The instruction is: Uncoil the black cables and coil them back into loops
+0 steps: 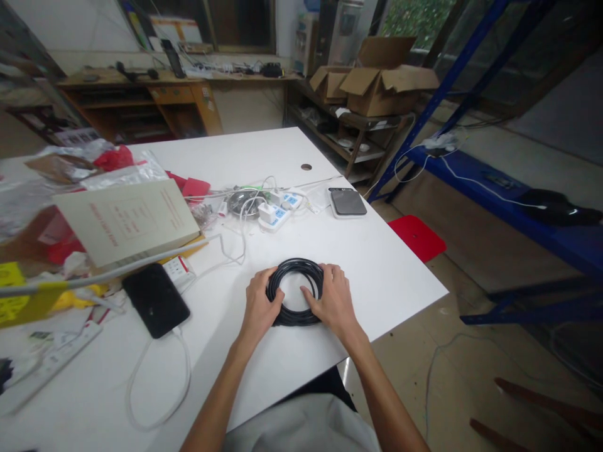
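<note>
A coil of black cable [296, 268] lies flat on the white table [386, 270] near its front edge. My left hand [260, 306] grips the coil's left side with the fingers curled over it. My right hand [332, 300] presses on the right side, fingers reaching into the ring. Both hands hold the coil from opposite sides.
A black phone [155, 299] on a white charging cable lies to the left, beside a cream book [129, 220]. White plug adapters [277, 210], a metal dish [240, 202] and a dark device [347, 202] sit further back. A red stool [417, 236] stands right of the table.
</note>
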### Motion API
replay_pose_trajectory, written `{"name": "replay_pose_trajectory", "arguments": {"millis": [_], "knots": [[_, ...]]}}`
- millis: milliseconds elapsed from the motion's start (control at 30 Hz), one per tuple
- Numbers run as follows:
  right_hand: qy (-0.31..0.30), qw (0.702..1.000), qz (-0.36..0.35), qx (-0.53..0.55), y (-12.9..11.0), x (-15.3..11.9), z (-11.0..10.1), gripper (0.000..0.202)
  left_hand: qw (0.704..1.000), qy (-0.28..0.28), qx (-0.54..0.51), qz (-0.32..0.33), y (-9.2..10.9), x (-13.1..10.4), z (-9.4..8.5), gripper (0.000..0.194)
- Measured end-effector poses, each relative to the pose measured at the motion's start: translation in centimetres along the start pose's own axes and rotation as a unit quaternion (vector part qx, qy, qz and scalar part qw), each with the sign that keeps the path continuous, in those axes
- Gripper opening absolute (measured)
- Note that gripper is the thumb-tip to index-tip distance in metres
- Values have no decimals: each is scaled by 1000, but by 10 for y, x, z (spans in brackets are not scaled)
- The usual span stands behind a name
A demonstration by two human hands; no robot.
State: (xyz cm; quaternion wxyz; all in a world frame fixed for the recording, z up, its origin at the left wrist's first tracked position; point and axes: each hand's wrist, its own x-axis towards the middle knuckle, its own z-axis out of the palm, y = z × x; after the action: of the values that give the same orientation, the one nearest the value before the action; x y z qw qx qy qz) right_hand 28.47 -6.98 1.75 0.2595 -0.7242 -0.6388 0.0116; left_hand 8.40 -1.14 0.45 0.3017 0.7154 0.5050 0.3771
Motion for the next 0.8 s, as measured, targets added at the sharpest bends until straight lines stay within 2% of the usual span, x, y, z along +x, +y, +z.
{"name": "replay_pose_trajectory", "arguments": {"millis": [67,200,400,533,633,700,800], "knots": [[-19,999,10,-29,6,11,10,67,1000,7,1,-10,2,-2,-1,50],[-23,999,1,-41,17,23,23,40,1000,15,-9,-25,4,-9,-4,51],[-115,992,38,-38,16,28,14,24,999,43,-16,6,7,-17,-7,51],[-137,989,41,-35,15,32,9,14,997,62,-6,48,8,-18,-6,46],[-117,992,41,-12,14,33,7,16,997,44,-15,54,5,-18,-3,46],[-75,997,23,8,11,31,1,22,998,28,-18,53,2,-19,-1,46],[-9,997,-61,38,-1,19,-13,34,999,8,-14,42,-2,-23,-2,45]]}}
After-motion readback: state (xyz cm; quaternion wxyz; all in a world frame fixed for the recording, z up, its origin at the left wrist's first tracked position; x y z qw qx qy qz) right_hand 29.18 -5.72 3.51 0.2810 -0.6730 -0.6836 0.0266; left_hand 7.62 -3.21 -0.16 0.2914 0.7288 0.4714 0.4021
